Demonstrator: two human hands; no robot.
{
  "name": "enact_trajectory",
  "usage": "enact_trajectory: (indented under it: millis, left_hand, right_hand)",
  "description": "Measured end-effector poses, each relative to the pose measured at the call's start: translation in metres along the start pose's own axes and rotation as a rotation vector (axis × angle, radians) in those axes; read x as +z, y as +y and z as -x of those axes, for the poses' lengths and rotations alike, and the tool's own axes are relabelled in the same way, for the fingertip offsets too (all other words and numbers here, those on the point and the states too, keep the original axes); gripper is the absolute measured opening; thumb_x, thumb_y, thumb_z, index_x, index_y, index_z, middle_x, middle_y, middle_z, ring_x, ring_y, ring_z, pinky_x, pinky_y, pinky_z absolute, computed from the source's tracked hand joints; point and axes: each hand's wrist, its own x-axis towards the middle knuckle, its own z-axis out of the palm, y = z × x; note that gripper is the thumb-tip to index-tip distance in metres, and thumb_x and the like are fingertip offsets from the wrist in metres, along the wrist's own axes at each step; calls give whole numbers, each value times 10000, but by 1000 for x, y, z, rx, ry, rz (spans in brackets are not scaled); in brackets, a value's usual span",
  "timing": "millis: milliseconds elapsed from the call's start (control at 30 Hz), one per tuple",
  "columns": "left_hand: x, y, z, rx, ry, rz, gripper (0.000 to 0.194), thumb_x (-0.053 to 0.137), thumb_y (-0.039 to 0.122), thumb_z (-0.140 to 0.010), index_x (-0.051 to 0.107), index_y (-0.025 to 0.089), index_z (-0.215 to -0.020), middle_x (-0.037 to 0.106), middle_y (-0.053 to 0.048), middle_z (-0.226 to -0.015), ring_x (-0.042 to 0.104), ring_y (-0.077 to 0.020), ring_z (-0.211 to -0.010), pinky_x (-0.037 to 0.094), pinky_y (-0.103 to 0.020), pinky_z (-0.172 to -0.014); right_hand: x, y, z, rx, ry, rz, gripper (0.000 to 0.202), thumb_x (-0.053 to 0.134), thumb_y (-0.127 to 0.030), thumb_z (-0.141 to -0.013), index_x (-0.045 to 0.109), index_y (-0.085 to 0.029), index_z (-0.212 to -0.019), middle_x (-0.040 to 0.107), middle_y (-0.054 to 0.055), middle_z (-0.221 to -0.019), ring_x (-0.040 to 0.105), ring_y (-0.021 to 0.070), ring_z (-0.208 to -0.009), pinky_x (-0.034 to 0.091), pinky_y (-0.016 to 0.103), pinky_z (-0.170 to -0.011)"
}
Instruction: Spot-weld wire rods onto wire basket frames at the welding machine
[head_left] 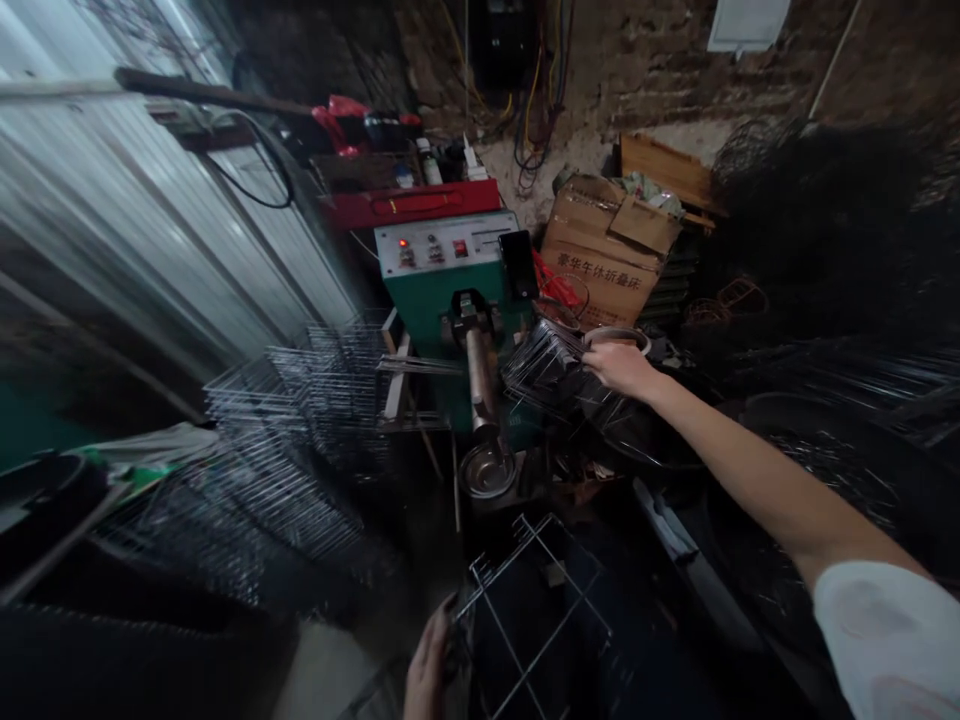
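My right hand (621, 367) reaches forward with its fingers closed at the edge of a bundle of thin metal wire pieces (547, 358). Exactly how many wires are between the fingers is too small to tell. Low in the view, my left hand (429, 662) is wrapped at the left edge of a wire grid (541, 625), which lies over my dark-clad lap. Straight ahead is a green machine (442, 295) with a control panel and a lit red lamp. Its metal arm (481, 375) points toward me, above a round metal bowl (487, 468).
Stacked wire racks (292, 420) stand on the left beside a corrugated metal wall (150, 200). A cardboard box (604, 250) leans at the back right. Dark wire heaps (825, 440) fill the right side. A phone (517, 264) is propped against the machine.
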Motion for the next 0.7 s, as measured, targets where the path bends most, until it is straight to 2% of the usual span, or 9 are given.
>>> enact_trajectory:
  millis: [67,133,200,300,367,433,500,600,700]
  left_hand:
    - [25,12,7,126,-82,-38,743,456,823,-749,673,233,-1145,671,-89,-1179,567,-326,-1240,515,-416,-960]
    - [44,27,12,263,-115,-118,640,431,756,-819,691,219,-1051,660,-86,-1117,600,-298,-1145,492,-400,-979]
    - [59,39,17,388,-151,-214,528,493,694,-827,676,223,-978,633,-67,-1024,619,-262,-1013,498,-368,-932]
    - [72,43,25,537,-216,-336,416,656,615,-756,634,232,-920,583,-38,-934,594,-224,-879,505,-321,-814]
    - [71,42,28,581,-253,-366,391,660,590,-769,615,227,-906,564,-30,-893,574,-208,-832,492,-304,-765]
    - [61,44,26,581,-300,-349,378,616,576,-819,613,217,-939,573,-33,-899,573,-205,-847,482,-299,-782]
    - [47,49,21,574,-346,-329,385,602,563,-842,619,208,-989,595,-41,-932,581,-208,-887,478,-299,-822]
    - [35,60,12,566,-420,-347,389,598,556,-853,640,194,-989,625,-46,-940,591,-209,-905,478,-292,-835]
    - [38,69,5,586,-476,-402,387,595,555,-856,676,191,-958,653,-52,-933,608,-213,-912,485,-299,-854]
  right_hand:
    - [-7,-14,14,-78,-30,2,302,415,-352,-1039,650,-193,-1142,651,117,-1123,583,249,-1063,433,284,-761]
    - [-8,-24,23,-120,-53,4,302,392,-313,-1043,643,-185,-1151,652,130,-1123,584,255,-1066,436,292,-769]
    - [-3,-32,27,-132,-80,6,290,386,-226,-1026,638,-175,-1161,655,143,-1129,589,258,-1072,442,297,-774]
    - [12,-42,30,-134,-147,9,297,421,-121,-969,655,-178,-1142,676,135,-1111,624,245,-1033,457,285,-752]
    - [24,-51,35,-144,-201,7,287,453,-106,-947,678,-189,-1105,699,119,-1075,652,233,-992,466,271,-729]
    - [32,-63,43,-162,-247,2,244,495,-124,-939,703,-193,-1044,718,111,-1022,673,228,-958,473,259,-709]
    - [31,-74,53,-183,-269,-5,198,530,-143,-934,717,-183,-986,727,113,-975,687,237,-937,482,260,-702]
    - [6,-84,73,-205,-242,-15,223,491,-145,-961,706,-155,-1018,720,137,-993,691,268,-947,502,302,-736]
    - [-42,-84,106,-206,-136,-35,328,405,-203,-1011,617,-144,-1255,697,159,-1096,674,314,-987,517,398,-786]
